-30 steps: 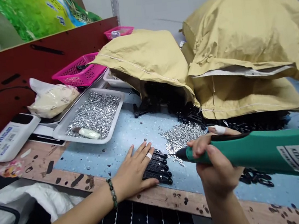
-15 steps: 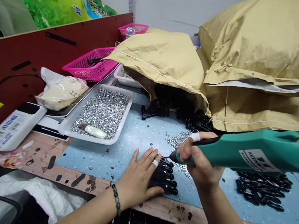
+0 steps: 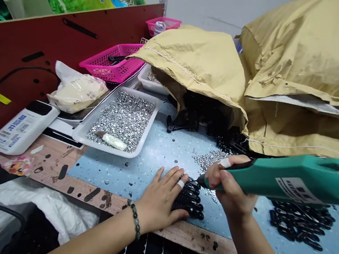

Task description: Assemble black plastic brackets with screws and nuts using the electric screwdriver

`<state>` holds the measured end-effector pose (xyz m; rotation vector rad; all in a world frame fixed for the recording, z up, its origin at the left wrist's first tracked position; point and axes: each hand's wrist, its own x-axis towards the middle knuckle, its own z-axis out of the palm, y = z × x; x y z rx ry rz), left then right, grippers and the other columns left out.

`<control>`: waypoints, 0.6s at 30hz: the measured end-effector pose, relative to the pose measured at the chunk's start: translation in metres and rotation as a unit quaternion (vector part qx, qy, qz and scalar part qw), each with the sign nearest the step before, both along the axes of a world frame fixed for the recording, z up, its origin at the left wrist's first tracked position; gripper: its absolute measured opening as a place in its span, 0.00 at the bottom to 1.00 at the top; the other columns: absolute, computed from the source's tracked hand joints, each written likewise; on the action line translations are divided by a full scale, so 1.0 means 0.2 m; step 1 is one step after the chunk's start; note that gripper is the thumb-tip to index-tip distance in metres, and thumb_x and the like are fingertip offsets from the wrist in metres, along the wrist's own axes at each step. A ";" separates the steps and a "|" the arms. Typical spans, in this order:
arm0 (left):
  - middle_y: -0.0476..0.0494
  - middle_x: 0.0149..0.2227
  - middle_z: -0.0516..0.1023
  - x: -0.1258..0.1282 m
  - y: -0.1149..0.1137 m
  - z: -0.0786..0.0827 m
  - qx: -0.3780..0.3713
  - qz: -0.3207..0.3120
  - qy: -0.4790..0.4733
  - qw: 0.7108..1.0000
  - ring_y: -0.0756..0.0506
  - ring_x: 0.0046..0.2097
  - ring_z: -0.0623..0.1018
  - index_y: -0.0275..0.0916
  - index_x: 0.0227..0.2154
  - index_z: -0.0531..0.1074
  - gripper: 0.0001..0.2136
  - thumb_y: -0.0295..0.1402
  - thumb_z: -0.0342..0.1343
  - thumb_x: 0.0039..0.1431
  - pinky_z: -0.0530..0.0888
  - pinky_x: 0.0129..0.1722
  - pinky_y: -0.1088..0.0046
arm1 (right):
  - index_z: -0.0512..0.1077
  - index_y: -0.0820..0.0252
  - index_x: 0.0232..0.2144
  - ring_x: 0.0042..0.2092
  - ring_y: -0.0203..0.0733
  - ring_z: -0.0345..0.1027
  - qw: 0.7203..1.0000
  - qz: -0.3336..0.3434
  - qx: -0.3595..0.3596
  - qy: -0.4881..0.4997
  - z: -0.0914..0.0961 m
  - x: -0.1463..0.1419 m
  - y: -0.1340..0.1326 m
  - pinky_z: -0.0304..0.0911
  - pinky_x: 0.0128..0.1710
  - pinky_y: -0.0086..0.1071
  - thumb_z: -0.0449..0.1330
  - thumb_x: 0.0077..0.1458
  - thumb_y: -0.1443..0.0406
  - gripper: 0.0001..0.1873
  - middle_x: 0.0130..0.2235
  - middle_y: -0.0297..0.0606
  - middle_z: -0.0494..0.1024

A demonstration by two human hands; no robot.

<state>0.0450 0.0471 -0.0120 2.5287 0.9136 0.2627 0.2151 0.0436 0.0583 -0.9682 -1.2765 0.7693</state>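
My left hand (image 3: 161, 198) lies flat, fingers spread, pressing down on a row of black plastic parts (image 3: 191, 200) on the blue mat (image 3: 143, 167). A bead bracelet sits on that wrist. My right hand (image 3: 231, 189) is wrapped round a green electric screwdriver (image 3: 290, 182), held nearly level. Its tip points left and touches the top end of the black parts beside my left fingers. A heap of small silver screws (image 3: 207, 161) lies just behind the tip.
A white tray of silver washers (image 3: 122, 122) stands at the left, with pink baskets (image 3: 114, 63) behind. Two tan sacks (image 3: 273, 69) spill black parts at the back right. More black parts (image 3: 301, 220) are piled at the right. A red board (image 3: 25, 58) walls the left.
The view has shifted so everything sits further right. My right hand brought the screwdriver tip left from the screw heap onto the black parts. My left hand stayed flat.
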 end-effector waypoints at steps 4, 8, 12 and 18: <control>0.38 0.66 0.51 0.01 -0.01 -0.01 0.003 0.006 0.002 1.000 0.38 0.66 0.48 0.37 0.64 0.47 0.36 0.51 0.49 0.59 0.47 0.63 0.52 | 0.62 0.55 0.38 0.20 0.33 0.60 1.000 0.017 -0.011 0.003 -0.01 0.00 0.01 0.59 0.23 0.30 0.56 0.56 0.67 0.07 0.21 0.24 0.65; 0.39 0.66 0.51 0.00 -0.01 -0.03 0.014 0.006 -0.012 1.000 0.37 0.66 0.48 0.38 0.64 0.46 0.35 0.52 0.47 0.60 0.49 0.63 0.54 | 0.64 0.57 0.39 0.21 0.33 0.60 0.998 -0.005 0.047 0.048 0.05 0.01 -0.05 0.60 0.25 0.32 0.55 0.56 0.69 0.07 0.21 0.25 0.66; 0.38 0.66 0.49 0.00 -0.01 -0.05 0.020 0.001 -0.026 0.999 0.37 0.66 0.48 0.39 0.65 0.44 0.36 0.53 0.45 0.61 0.50 0.63 0.54 | 0.67 0.59 0.38 0.20 0.32 0.59 0.995 0.012 0.080 0.064 0.09 0.02 -0.11 0.61 0.25 0.33 0.54 0.55 0.68 0.07 0.21 0.26 0.67; 0.37 0.66 0.50 0.00 -0.01 -0.05 0.021 0.002 -0.024 0.999 0.37 0.66 0.48 0.37 0.64 0.46 0.36 0.53 0.47 0.60 0.51 0.63 0.55 | 0.65 0.57 0.38 0.21 0.32 0.60 0.997 0.032 0.052 0.053 0.01 0.00 -0.10 0.61 0.26 0.33 0.55 0.57 0.67 0.05 0.21 0.24 0.66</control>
